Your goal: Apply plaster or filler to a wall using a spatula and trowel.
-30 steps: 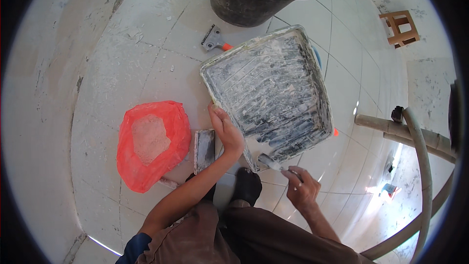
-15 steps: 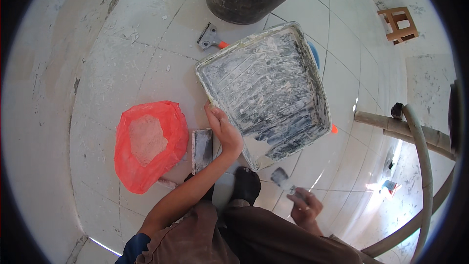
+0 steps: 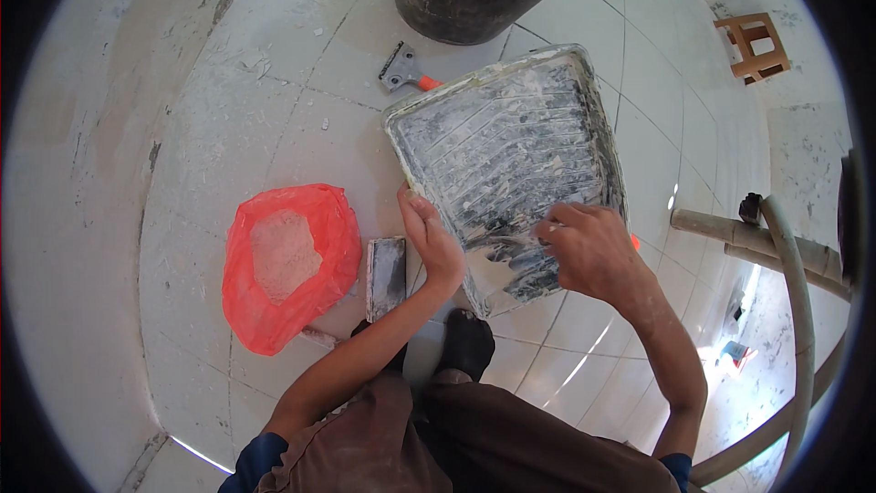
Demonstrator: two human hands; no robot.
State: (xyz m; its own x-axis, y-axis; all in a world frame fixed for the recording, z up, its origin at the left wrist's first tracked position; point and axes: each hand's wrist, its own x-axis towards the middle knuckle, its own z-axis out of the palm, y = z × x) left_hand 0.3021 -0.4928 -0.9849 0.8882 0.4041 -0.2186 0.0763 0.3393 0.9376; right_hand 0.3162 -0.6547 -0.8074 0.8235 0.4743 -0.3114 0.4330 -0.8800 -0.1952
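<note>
A ridged paint tray [image 3: 511, 141], smeared with whitish plaster, lies tilted in front of my feet. My left hand [image 3: 432, 242] grips its left rim, fingers along the outer edge. Over the tray's lower right part is my right hand [image 3: 593, 248], closed around a small putty knife. Its blade is mostly hidden by the hand and points into the wet white paste [image 3: 493, 276] pooled at the near corner.
An open red plastic bag [image 3: 342, 246] of pale powder and a flat rectangular plastering tool [image 3: 386, 278] are left of my feet. A wide scraper [image 3: 399, 68] and black bucket [image 3: 474, 0] stand beyond. Bamboo poles [image 3: 762, 242] and an orange-brown block [image 3: 754, 47] lie right.
My right hand has come up and left from beside my knee and is now over the tray with the putty knife. My left hand keeps its grip on the rim.
</note>
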